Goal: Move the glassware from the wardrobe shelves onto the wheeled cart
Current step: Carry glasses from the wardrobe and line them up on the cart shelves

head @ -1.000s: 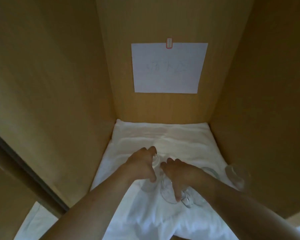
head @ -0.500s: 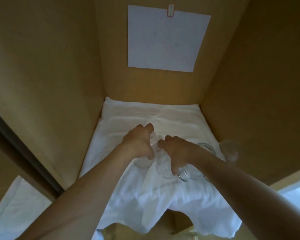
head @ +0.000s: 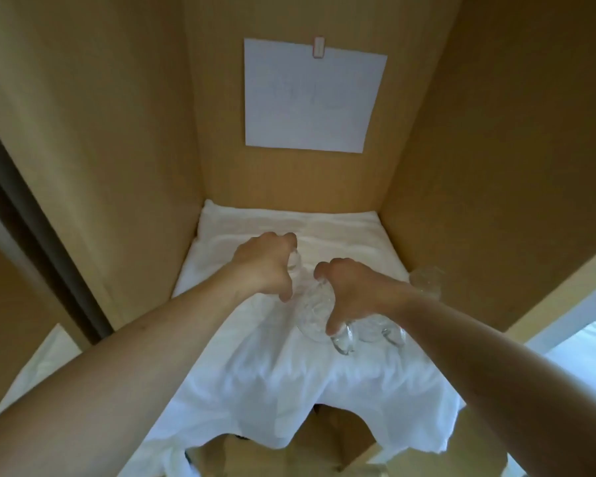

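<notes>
Nearest me, the white cloth (head: 289,390) is drooping over the front edge of the wardrobe shelf (head: 565,270), and I am watching that overhang, because any tug on it could be dragging the glassware with it. Just beyond, my right hand (head: 355,290) is curling down over a clear glass (head: 312,316), thumb and fingers wrapping its rim, with a second clear glass (head: 369,330) lying just beside it under my wrist; I am judging that one loose and likely to be knocked as I am lifting. My left hand (head: 264,266) is gripping another small glass (head: 294,265), fingers curled round it, though most of that piece is hidden behind the knuckles. The two hands are working close together, so the glasses could be clinking against each other. Farther right, a fourth glass (head: 425,280) is standing near the side wall, blurred and hard to read. At the back, a sheet of paper (head: 312,98) is hanging on the rear panel. The cart is not showing here, so I am carrying blind toward it.
</notes>
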{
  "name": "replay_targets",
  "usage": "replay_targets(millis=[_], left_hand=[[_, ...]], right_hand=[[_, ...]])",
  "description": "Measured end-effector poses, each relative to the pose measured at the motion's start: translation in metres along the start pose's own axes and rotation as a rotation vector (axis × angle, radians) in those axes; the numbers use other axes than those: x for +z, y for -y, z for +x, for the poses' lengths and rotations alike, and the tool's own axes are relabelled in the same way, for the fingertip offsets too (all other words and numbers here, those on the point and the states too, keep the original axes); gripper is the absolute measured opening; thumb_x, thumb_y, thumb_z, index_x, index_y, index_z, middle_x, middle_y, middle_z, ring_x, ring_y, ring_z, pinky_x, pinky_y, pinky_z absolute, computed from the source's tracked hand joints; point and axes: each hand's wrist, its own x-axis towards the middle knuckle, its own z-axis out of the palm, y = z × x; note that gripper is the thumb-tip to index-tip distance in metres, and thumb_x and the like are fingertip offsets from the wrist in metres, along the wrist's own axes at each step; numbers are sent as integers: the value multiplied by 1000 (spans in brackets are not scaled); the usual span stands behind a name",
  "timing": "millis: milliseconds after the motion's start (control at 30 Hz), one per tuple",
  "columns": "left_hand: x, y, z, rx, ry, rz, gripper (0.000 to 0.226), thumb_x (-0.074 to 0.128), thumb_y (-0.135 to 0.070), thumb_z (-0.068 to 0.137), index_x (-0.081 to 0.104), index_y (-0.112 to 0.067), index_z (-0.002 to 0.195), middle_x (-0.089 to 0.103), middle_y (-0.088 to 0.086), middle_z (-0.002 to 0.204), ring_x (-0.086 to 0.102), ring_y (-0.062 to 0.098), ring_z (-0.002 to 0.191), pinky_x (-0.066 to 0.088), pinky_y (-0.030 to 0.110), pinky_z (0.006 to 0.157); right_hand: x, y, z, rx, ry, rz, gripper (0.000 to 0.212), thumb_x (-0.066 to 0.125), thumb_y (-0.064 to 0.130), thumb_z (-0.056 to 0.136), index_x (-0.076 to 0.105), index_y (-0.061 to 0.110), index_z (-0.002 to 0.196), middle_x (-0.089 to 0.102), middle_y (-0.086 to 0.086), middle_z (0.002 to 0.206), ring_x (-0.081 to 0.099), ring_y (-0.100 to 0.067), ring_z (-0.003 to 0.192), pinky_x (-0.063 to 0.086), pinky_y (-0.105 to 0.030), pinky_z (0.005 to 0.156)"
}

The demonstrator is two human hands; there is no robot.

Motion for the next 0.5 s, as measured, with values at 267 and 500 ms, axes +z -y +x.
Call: replay_targets(millis=[267, 500], left_hand=[[-26, -75, -61, 105, -259, 58, 86, 92, -38, 49, 54, -33, 126, 61, -3, 122, 58, 27, 112, 41, 31, 70], [-14, -172, -123, 193, -305, -65, 84, 94, -44, 49, 47, -30, 117, 50, -12, 88, 54, 20, 87, 40, 32, 63]], right_hand=[[-18, -20, -130, 129, -349, 192, 107, 89, 64, 39, 53, 32, 134, 59, 16, 111, 54, -10, 100, 51, -28, 83], [-3, -47, -279, 266, -594, 477, 99, 92, 62, 33, 63, 37, 125, 61, 30, 99, 57, -5, 97, 46, -17, 80]])
